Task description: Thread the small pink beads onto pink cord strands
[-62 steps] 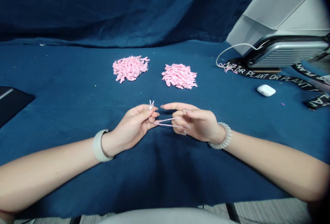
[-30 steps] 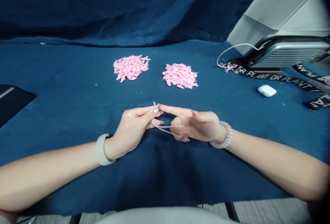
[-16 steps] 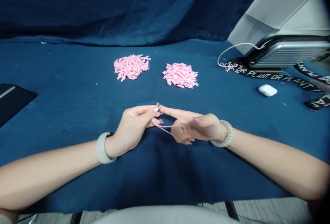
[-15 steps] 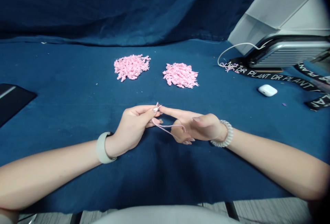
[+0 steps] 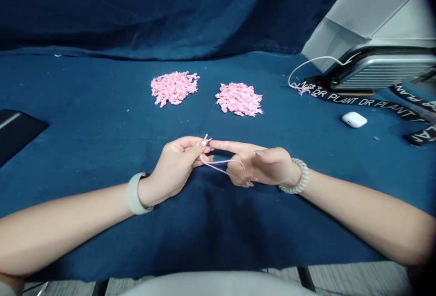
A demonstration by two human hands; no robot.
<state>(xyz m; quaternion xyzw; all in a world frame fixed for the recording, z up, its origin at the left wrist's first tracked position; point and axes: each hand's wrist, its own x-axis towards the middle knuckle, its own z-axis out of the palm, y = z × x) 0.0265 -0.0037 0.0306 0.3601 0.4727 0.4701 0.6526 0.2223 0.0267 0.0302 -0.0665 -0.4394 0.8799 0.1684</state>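
Note:
Thumb and fingers of my left hand (image 5: 185,159) pinch a thin pink cord (image 5: 216,163), with short ends sticking up past the fingertips. From that pinch the cord runs as a narrow loop to my right hand (image 5: 255,164) and passes around its curled lower fingers. My right index finger stretches left until its tip meets the left fingertips. The right thumb is raised, apart from the cord. Both hands are above the blue cloth. How the cord lies behind the right fingers is hidden.
Two piles of knotted pink cord pieces, a left pile (image 5: 173,87) and a right pile (image 5: 239,99), lie beyond my hands. To the right are a white earbud case (image 5: 354,119), a lettered black strap (image 5: 361,102) and a silver ridged device (image 5: 388,73). A dark flat object (image 5: 20,132) lies at left.
The curled lower fingers of my right hand have risen slightly, and the cord loop has shifted with them. My left hand keeps its pinch and is almost still.

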